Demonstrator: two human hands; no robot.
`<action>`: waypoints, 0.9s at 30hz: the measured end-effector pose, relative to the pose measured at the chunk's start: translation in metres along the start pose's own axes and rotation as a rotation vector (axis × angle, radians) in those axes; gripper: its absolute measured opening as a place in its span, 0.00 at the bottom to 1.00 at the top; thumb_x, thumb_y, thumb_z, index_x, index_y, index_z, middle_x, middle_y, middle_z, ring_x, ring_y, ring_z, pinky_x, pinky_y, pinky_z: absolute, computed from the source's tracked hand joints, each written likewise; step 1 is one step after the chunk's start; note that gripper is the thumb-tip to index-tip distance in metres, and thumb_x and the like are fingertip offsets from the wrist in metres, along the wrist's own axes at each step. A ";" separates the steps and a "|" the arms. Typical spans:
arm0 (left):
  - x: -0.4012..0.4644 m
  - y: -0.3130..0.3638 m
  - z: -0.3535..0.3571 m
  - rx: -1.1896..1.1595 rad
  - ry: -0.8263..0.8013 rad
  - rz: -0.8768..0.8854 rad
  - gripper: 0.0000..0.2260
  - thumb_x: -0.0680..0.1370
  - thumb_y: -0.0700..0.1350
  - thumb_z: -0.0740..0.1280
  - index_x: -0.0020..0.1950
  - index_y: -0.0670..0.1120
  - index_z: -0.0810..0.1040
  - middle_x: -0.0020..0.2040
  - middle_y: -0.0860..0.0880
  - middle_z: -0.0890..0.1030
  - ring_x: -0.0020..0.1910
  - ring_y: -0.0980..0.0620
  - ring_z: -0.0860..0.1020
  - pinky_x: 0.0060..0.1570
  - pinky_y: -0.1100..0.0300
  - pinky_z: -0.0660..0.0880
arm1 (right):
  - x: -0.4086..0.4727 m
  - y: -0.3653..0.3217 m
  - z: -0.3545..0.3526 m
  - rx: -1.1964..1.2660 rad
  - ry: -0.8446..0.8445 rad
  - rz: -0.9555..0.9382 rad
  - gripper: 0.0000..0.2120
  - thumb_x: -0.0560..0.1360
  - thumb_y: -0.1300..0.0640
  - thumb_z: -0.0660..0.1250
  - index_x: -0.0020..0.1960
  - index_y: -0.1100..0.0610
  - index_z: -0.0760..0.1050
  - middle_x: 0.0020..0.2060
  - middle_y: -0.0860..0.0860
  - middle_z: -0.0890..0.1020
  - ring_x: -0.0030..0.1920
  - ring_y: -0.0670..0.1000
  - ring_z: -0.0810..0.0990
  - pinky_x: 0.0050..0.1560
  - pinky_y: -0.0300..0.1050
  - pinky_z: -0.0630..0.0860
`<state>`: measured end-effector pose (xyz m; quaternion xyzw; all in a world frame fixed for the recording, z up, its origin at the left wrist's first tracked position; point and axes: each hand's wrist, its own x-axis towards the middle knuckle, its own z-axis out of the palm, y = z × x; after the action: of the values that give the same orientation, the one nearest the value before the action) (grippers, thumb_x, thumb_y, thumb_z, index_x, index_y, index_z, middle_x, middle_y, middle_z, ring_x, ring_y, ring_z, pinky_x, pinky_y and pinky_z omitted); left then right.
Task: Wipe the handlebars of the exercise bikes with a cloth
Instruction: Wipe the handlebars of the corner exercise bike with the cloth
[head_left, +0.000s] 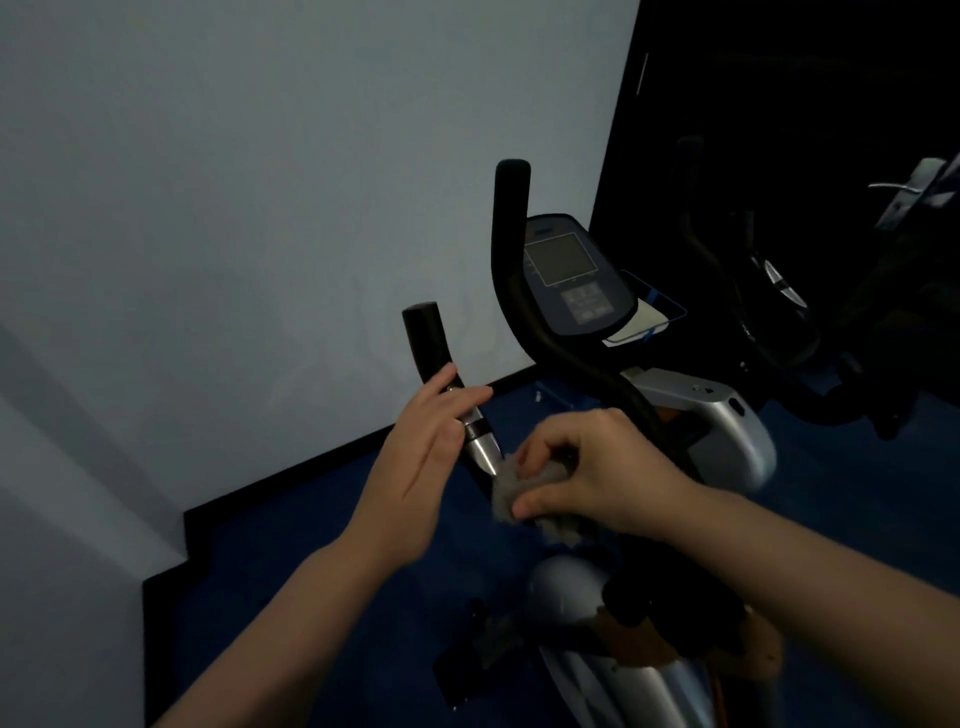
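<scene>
An exercise bike stands in front of me with two black handlebars. The near left handlebar (427, 340) has a black grip and a silver sensor section lower down. My left hand (423, 457) rests against that silver section with fingers extended and apart, not wrapped around it. My right hand (597, 470) is closed on a crumpled grey cloth (511, 491), pressing it on the bar just below the silver part. The far handlebar (511, 244) rises beside the console (569, 275).
A pale wall fills the left and top, with a black skirting above blue floor (322, 545). The bike's silver body (722, 421) lies to the right. A second dark machine (779, 291) stands at the far right, and a door handle (904, 189) shows there.
</scene>
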<state>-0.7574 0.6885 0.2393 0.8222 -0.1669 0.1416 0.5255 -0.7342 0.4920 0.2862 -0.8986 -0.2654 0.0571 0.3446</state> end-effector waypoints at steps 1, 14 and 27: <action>0.000 0.000 0.001 0.021 0.005 0.015 0.19 0.81 0.55 0.48 0.67 0.56 0.71 0.70 0.69 0.66 0.75 0.63 0.56 0.69 0.73 0.55 | -0.003 0.004 -0.010 -0.059 -0.088 -0.004 0.13 0.58 0.50 0.82 0.35 0.45 0.77 0.43 0.44 0.85 0.46 0.40 0.82 0.50 0.44 0.79; -0.005 0.000 0.023 0.173 0.145 0.054 0.17 0.81 0.50 0.50 0.64 0.51 0.73 0.65 0.58 0.74 0.75 0.59 0.59 0.71 0.67 0.56 | 0.000 0.028 -0.033 -0.099 -0.276 -0.099 0.09 0.61 0.53 0.81 0.39 0.50 0.83 0.50 0.43 0.84 0.49 0.37 0.81 0.53 0.33 0.76; 0.000 0.005 0.048 0.268 0.259 0.009 0.14 0.79 0.49 0.59 0.62 0.51 0.75 0.62 0.58 0.74 0.75 0.59 0.57 0.70 0.70 0.54 | 0.009 0.052 -0.059 -0.297 -0.373 -0.319 0.11 0.66 0.50 0.77 0.48 0.49 0.83 0.54 0.43 0.83 0.52 0.40 0.80 0.54 0.39 0.77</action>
<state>-0.7566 0.6427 0.2238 0.8589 -0.0812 0.2695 0.4278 -0.6869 0.4292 0.2977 -0.8602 -0.4675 0.1270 0.1593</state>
